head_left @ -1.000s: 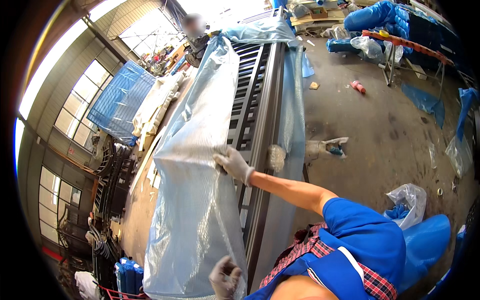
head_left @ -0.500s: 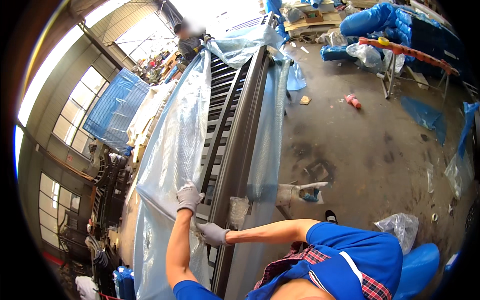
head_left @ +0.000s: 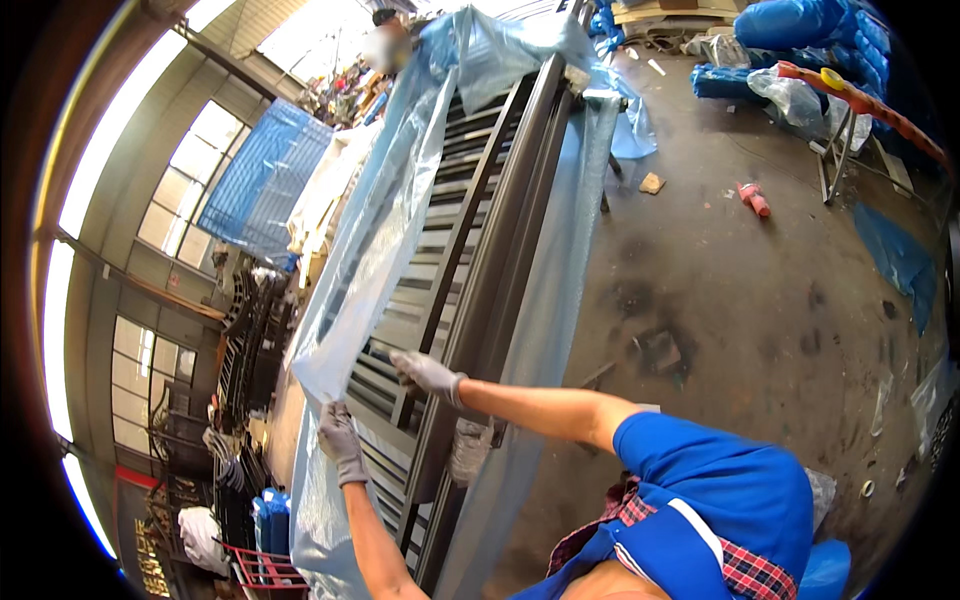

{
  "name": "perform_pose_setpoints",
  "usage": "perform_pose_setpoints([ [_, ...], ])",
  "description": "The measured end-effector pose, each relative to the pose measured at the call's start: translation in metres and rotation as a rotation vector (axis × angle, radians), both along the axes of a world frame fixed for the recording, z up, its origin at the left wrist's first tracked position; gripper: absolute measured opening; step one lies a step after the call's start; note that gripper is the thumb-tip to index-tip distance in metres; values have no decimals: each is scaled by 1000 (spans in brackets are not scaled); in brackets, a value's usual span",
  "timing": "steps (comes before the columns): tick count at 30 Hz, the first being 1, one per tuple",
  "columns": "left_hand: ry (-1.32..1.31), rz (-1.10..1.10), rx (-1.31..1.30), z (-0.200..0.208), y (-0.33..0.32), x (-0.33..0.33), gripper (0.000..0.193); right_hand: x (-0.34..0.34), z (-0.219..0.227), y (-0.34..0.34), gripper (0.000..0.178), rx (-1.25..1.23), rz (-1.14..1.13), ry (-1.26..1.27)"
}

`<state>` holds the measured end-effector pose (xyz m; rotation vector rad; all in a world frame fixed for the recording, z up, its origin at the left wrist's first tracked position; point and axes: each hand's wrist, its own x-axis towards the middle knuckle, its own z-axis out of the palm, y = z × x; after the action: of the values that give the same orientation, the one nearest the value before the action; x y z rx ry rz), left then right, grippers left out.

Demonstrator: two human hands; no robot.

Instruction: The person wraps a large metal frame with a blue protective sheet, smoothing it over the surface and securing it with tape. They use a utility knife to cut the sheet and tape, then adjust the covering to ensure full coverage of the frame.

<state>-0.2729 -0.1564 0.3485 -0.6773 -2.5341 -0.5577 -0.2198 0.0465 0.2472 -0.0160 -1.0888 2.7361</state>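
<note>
A long stack of dark metal railing panels [head_left: 455, 290] with slats runs away from me, partly covered by translucent bluish bubble wrap [head_left: 330, 345]. My left hand [head_left: 343, 442], in a grey glove, is closed on the wrap's edge along the left side of the panels. Over the slats, my gloved right hand [head_left: 428, 378] reaches leftward, its fingers stretched out and apart from the wrap. More bubble wrap [head_left: 565, 270] hangs down the right side. Beside my right forearm, a crumpled clear plastic bundle [head_left: 470, 450] sits against the dark outer rail.
Another person [head_left: 388, 45] stands at the far left end of the panels. Right of the stack, the concrete floor holds a pink-red object [head_left: 753, 199] and blue film scraps [head_left: 893, 258]. An orange beam on a metal stand [head_left: 850, 110] stands farther off. Dark metal parts [head_left: 245, 350] line the left.
My left hand has moved left and nearer me, drawing the wrap off more of the slats. My right hand has gone farther forward. The view has shifted slightly.
</note>
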Motion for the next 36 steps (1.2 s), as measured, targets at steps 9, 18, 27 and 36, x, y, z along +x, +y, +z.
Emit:
perform_pose_setpoints([
  [9, 589, 220, -43, 141, -48, -44, 27, 30, -40, 103, 39, 225, 63, -178],
  [18, 558, 45, 557, 58, -32, 83, 20, 14, -81, 209, 80, 37, 230, -227],
  [27, -95, 126, -89, -152, 3, 198, 9, -31, -56, 247, 80, -355, 35, 142],
  [36, -264, -4, -242, -209, 3, 186, 6, -6, -43, 318, 68, -259, -353, 15],
])
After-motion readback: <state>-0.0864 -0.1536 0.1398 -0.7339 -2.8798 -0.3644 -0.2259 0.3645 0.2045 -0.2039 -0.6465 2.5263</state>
